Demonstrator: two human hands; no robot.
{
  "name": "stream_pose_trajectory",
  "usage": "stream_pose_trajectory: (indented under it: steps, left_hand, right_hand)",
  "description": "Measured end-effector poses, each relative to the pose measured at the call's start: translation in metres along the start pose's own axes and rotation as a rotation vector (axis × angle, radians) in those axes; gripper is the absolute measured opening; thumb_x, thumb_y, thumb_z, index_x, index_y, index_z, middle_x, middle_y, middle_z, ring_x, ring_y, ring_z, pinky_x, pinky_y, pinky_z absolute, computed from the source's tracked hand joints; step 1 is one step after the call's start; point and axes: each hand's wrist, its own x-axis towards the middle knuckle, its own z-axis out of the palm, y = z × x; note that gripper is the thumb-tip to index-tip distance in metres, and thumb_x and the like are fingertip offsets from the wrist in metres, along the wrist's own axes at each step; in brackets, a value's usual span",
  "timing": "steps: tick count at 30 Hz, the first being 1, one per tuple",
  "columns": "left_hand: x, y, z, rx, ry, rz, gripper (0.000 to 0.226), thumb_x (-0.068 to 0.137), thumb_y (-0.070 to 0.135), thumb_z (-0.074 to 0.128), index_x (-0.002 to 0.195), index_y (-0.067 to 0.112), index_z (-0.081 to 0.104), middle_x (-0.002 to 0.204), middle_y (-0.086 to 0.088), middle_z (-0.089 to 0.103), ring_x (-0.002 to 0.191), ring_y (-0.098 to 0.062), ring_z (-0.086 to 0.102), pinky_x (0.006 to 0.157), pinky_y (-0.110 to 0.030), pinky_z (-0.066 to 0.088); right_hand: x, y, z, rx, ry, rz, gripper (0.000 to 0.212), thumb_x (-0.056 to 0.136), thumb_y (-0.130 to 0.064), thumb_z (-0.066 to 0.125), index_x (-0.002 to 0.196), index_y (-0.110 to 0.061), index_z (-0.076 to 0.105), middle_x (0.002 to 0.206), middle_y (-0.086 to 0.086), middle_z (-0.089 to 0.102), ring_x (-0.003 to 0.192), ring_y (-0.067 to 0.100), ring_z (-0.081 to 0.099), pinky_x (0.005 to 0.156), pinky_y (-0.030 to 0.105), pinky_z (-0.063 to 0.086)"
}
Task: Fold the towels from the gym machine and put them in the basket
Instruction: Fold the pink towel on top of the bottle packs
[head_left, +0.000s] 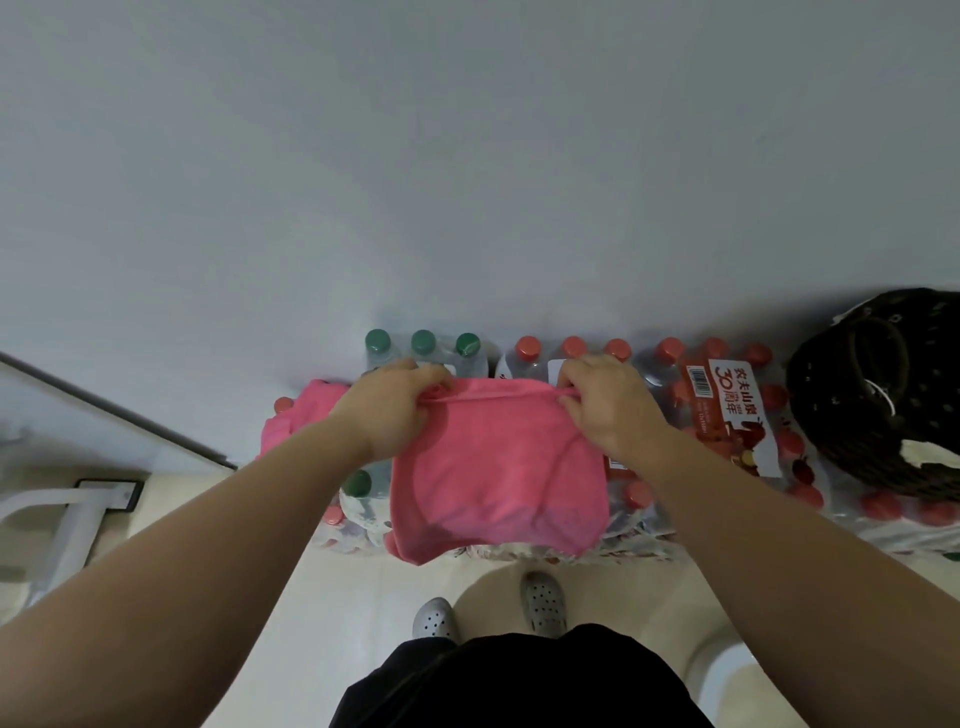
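Note:
A pink towel (496, 467) hangs doubled over in front of me, above packs of bottled water. My left hand (395, 410) pinches its upper left corner and my right hand (608, 410) pinches its upper right corner, with the top edge stretched between them. A second pink towel (291, 415) lies crumpled on the bottles to the left, partly hidden by my left arm. The dark woven basket (872, 395) stands on the bottle packs at the far right.
Shrink-wrapped packs of water bottles (727, 410) with red and green caps line the white wall. A white machine frame (67, 525) stands at the left. My feet in grey perforated shoes (543, 603) stand on the cream floor below.

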Motion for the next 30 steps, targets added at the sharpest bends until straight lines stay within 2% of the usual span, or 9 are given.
stream_pose_trajectory:
  steps: [3,6,10,12,16,19,21,26,30]
  left_hand:
    - [-0.01,-0.003,-0.008,0.003,0.025,0.089,0.028,0.081,0.025,0.057,0.107,0.021,0.069,0.095,-0.002,0.063,0.086,-0.021,0.057,0.073,-0.027,0.038]
    - [-0.02,-0.003,-0.017,-0.01,0.037,0.187,0.037,0.067,0.049,0.046,0.078,0.019,0.066,0.073,0.004,0.061,0.067,-0.017,0.054,0.063,-0.027,0.04]
    - [-0.031,-0.001,-0.028,0.062,-0.007,0.224,0.045,0.067,0.062,0.049,0.066,0.019,0.063,0.064,0.006,0.055,0.06,-0.009,0.051,0.054,-0.027,0.041]
    - [-0.037,0.002,-0.034,0.024,-0.03,0.239,0.043,0.07,0.059,0.06,0.063,0.017,0.064,0.06,0.004,0.057,0.056,-0.01,0.052,0.053,-0.029,0.044]
    - [-0.052,0.015,-0.04,-0.16,-0.067,0.242,0.037,0.074,0.025,0.082,0.059,0.017,0.048,0.054,0.007,0.047,0.051,-0.007,0.042,0.052,-0.019,0.037]
    - [-0.063,0.027,-0.041,-0.215,-0.085,0.267,0.023,0.078,0.017,0.075,0.08,0.03,0.056,0.07,0.01,0.058,0.06,-0.004,0.05,0.06,-0.019,0.042]
    - [-0.069,0.035,-0.043,-0.228,-0.112,0.29,0.025,0.079,0.017,0.068,0.095,0.037,0.066,0.085,0.014,0.067,0.074,-0.004,0.061,0.071,-0.019,0.049]
    - [-0.081,0.049,-0.042,-0.201,-0.046,0.256,0.018,0.072,0.006,0.069,0.066,0.023,0.067,0.061,0.005,0.061,0.055,-0.007,0.05,0.062,-0.038,0.049]
    - [-0.089,0.061,-0.036,-0.105,0.012,0.221,0.022,0.063,0.026,0.088,0.061,0.018,0.068,0.058,0.002,0.062,0.056,-0.019,0.055,0.058,-0.035,0.047]
  right_hand:
    - [-0.021,0.004,-0.014,0.209,0.022,-0.023,0.01,0.084,-0.011,0.073,0.084,-0.014,0.063,0.079,-0.004,0.064,0.074,0.016,0.059,0.069,0.035,0.05]
    - [-0.04,0.002,-0.034,0.275,-0.035,-0.022,0.018,0.084,-0.006,0.074,0.09,-0.02,0.064,0.077,-0.011,0.061,0.071,0.006,0.057,0.067,0.026,0.048]
    - [-0.058,-0.005,-0.059,0.377,-0.131,0.052,0.034,0.087,-0.003,0.068,0.092,-0.034,0.055,0.075,-0.002,0.057,0.07,0.015,0.055,0.064,0.03,0.048]
    - [-0.067,-0.007,-0.068,0.387,-0.177,0.055,0.035,0.089,-0.003,0.066,0.088,-0.036,0.057,0.075,-0.003,0.058,0.069,0.011,0.054,0.065,0.03,0.049]
    - [-0.082,-0.01,-0.082,0.361,-0.189,0.02,0.034,0.088,-0.005,0.07,0.086,-0.039,0.066,0.072,-0.01,0.057,0.067,0.003,0.052,0.064,0.015,0.044]
    - [-0.089,-0.009,-0.089,0.417,-0.163,0.031,0.025,0.086,-0.004,0.073,0.087,-0.03,0.074,0.074,-0.011,0.063,0.07,0.001,0.057,0.067,0.014,0.047]
    - [-0.093,-0.004,-0.094,0.484,-0.141,0.06,0.02,0.084,-0.007,0.077,0.087,-0.026,0.077,0.079,-0.008,0.071,0.075,0.004,0.065,0.071,0.018,0.053]
    - [-0.106,0.008,-0.104,0.527,-0.147,0.105,0.017,0.075,-0.011,0.085,0.079,-0.025,0.078,0.077,-0.01,0.074,0.071,0.005,0.067,0.066,0.018,0.051]
    - [-0.12,0.023,-0.118,0.515,-0.206,0.086,0.01,0.075,-0.013,0.086,0.079,-0.021,0.08,0.074,-0.01,0.073,0.067,0.001,0.064,0.064,0.018,0.05]
